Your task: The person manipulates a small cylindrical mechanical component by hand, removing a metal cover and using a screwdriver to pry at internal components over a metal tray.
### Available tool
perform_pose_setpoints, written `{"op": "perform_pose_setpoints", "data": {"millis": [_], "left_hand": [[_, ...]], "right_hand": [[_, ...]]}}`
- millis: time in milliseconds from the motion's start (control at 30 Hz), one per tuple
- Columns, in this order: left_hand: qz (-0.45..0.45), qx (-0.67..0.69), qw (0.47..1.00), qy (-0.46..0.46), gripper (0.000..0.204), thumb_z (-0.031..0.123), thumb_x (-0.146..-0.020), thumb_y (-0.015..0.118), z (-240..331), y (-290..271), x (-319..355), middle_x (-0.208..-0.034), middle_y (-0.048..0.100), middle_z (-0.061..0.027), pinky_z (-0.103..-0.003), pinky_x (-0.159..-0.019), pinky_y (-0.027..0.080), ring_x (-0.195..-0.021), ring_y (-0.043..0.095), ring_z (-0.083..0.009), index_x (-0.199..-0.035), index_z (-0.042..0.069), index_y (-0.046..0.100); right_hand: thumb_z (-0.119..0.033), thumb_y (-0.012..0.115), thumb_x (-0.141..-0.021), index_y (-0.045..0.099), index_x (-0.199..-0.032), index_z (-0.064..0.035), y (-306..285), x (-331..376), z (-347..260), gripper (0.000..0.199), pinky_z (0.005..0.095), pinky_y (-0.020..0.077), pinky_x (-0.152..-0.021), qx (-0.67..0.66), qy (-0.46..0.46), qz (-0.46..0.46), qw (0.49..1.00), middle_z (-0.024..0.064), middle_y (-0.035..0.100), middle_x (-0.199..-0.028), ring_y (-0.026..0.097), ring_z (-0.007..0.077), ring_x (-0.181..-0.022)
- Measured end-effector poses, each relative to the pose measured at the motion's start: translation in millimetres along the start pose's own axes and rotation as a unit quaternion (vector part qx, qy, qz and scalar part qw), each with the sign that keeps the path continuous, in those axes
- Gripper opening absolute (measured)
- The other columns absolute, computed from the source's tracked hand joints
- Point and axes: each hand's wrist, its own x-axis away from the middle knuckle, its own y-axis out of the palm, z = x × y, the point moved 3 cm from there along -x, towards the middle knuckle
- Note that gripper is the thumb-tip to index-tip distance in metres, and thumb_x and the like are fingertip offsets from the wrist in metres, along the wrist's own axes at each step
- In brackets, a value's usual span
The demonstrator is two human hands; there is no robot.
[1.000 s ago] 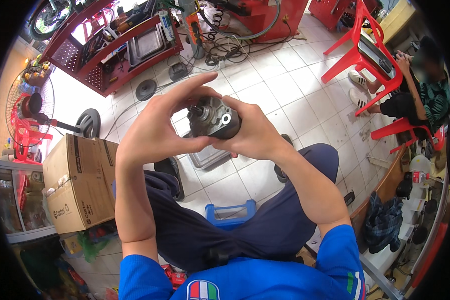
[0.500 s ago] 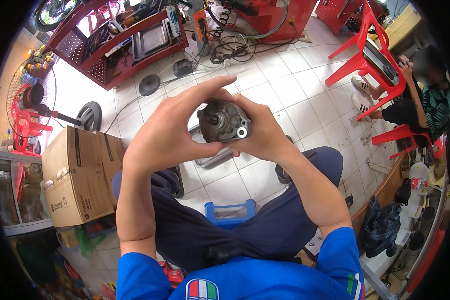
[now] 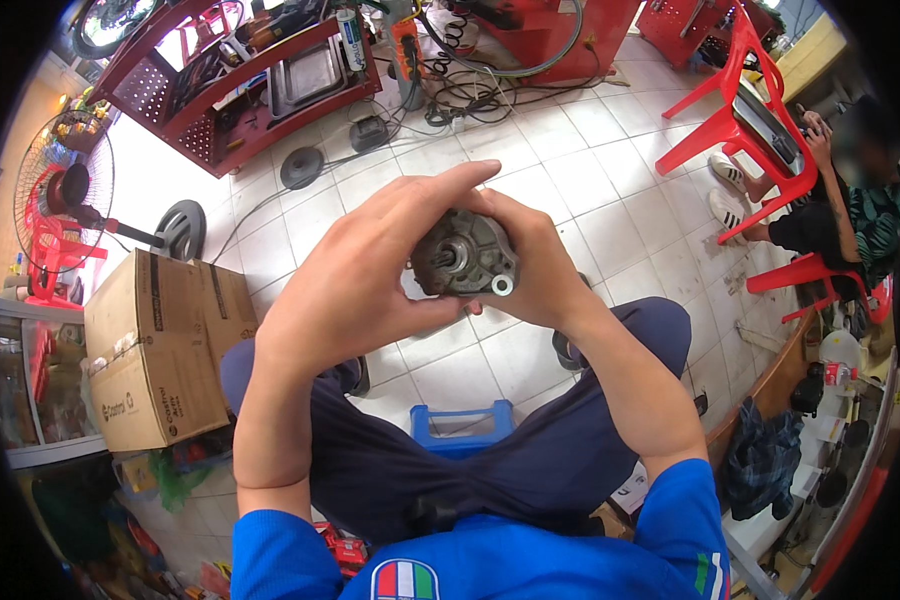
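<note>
metal part (image 3: 478, 250): between both hands, shaft end up, 12 o'clock of blue plastic handle (image 3: 460, 409) | right hand (image 3: 542, 268): closed round its 3 o'clock side, has hold | left hand (image 3: 355, 265): C-curved at its 9 o'clock, gap at palm, can't tell if gripping | red cart (image 3: 192, 140): 10 o'clock, well apart

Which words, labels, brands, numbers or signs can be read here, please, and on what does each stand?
Box: dark print and a logo on its sides, which I won't copy out.
Tube: printed lettering, likewise not copied.
Shirt: a striped badge; any lettering on it is too small to read.
Metal part: no text that I can make out.
</note>
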Motion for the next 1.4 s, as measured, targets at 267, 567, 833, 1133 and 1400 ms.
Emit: {"op": "perform_pose_setpoints", "data": {"millis": [267,567,833,1133,1400], "left_hand": [[0.058,0.007,0.998,0.04,0.077,0.017,-0.056,0.095,-4.8,-19.6,0.6,-0.117,0.07,-0.0121,-0.037,-0.093,0.053,-0.108,0.067,-0.0259,-0.126,0.006,0.065],[0.047,0.016,0.999,0.002,0.049,0.005,-0.071,0.083,-20.9,-16.7,6.6,-0.101,0.073,-0.0106,-0.036,-0.081,0.055,-0.091,0.071,-0.0268,-0.118,0.009,0.073],[0.05,0.031,0.998,-0.02,0.06,0.004,-0.068,0.086,-20.5,-13.5,1.9,-0.101,0.075,-0.0095,-0.033,-0.085,0.055,-0.094,0.071,-0.018,-0.125,0.006,0.069],[0.059,0.066,0.995,-0.036,0.067,0.006,-0.068,0.088,-27.2,-14.4,-0.1,-0.1,0.076,-0.0067,-0.033,-0.091,0.05,-0.098,0.068,-0.015,-0.131,0.006,0.064],[0.051,0.144,0.988,-0.033,0.071,0.005,-0.069,0.088,-34.8,-8.1,-1.8,-0.101,0.075,-0.0083,-0.035,-0.096,0.049,-0.101,0.069,-0.0162,-0.134,0.003,0.06]], "right_hand": [[-0.009,0.09,-0.065,0.061,-0.11,-0.0049,1.3,-0.5,1.7,0.053,0.035,0.0555,-0.076,0.094,-0.008,0.051,0.994,0.0103,0.069,-0.097,0.07,0.0264,-0.087],[-0.002,0.09,-0.064,0.062,-0.112,-0.0028,2.8,-3.9,0.3,0.055,0.0319,0.0556,-0.074,0.135,-0.009,0.058,0.989,0.0104,0.07,-0.098,0.07,0.0209,-0.087],[-0.003,0.09,-0.067,0.061,-0.112,-0.0033,1.8,-3.0,5.6,0.054,0.0307,0.0552,-0.077,0.139,0.03,0.051,0.989,0.0088,0.07,-0.097,0.07,0.0194,-0.088],[0.003,0.084,-0.071,0.058,-0.114,-0.0055,1.3,1.5,3.1,0.051,0.0293,0.0542,-0.082,-0.001,0.095,-0.012,0.995,0.0041,0.069,-0.102,0.067,0.0123,-0.094],[-0.005,0.083,-0.073,0.062,-0.114,-0.0042,5.9,1.8,-0.3,0.047,0.0294,0.053,-0.081,-0.128,0.149,-0.027,0.98,0.0046,0.07,-0.1,0.066,0.0125,-0.091]]}}
